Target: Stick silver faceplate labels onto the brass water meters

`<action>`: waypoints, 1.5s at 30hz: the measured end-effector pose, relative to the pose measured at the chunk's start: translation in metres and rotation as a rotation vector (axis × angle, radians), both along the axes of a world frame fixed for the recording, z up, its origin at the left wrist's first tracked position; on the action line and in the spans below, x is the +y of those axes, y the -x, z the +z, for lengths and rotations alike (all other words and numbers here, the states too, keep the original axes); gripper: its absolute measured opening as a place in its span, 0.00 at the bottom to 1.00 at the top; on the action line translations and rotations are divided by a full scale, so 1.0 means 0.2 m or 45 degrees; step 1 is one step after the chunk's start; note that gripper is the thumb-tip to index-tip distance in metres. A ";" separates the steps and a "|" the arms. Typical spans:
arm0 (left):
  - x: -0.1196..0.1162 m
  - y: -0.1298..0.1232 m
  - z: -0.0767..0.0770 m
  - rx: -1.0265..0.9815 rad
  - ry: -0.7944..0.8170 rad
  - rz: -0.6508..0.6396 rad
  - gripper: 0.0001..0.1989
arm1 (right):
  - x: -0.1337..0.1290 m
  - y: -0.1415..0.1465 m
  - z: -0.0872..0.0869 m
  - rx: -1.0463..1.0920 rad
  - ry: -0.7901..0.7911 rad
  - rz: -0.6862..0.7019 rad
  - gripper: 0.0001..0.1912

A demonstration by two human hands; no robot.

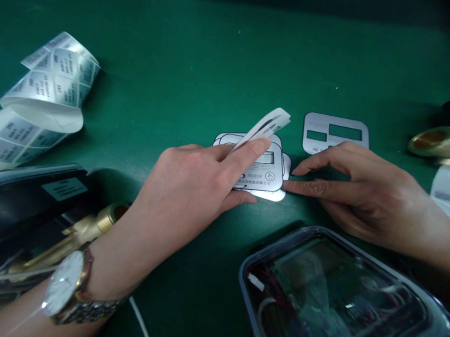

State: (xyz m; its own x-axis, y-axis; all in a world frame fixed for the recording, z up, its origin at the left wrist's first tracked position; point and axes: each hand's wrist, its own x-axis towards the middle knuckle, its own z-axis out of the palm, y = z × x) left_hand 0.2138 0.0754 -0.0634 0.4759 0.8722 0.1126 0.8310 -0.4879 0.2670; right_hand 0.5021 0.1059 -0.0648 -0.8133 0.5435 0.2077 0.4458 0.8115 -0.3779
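Observation:
My left hand [206,176] is closed, with a thin folded white paper slip [266,124] pinched between its fingers and standing up at a slant. Under that hand lies a loose stack of silver panel stickers [272,174] with rounded corners, dark outlines, cut-out windows and printed characters. My left thumb rests along the stack's near edge. From the right, my right hand [364,192] reaches in, fingers apart, one fingertip touching the stack's right edge. Just beyond it a single panel sticker [333,132] with two rectangular windows lies flat, its lower edge partly covered by my fingers.
A curled strip of printed silver labels [53,81] lies at the far left. Below it are a black device [28,197] and a brass fitting [93,226]. A clear-covered case [319,283] with wiring sits in front. Another brass fitting [432,142] stands at the right edge.

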 end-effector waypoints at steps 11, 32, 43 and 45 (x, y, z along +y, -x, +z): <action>0.00 -0.01 0.01 0.149 -0.103 -0.026 0.37 | 0.01 0.00 -0.01 0.011 -0.015 0.017 0.21; 0.00 0.01 0.05 -0.093 -0.053 -0.075 0.54 | 0.00 0.17 0.09 0.230 -0.140 -0.318 0.06; -0.07 -0.02 0.09 -0.096 -0.127 -0.219 0.46 | -0.26 -0.04 0.35 0.580 0.222 -0.865 0.10; -0.11 -0.03 0.18 -0.252 -0.159 -0.174 0.41 | -0.32 -0.03 0.42 0.722 0.358 -0.872 0.11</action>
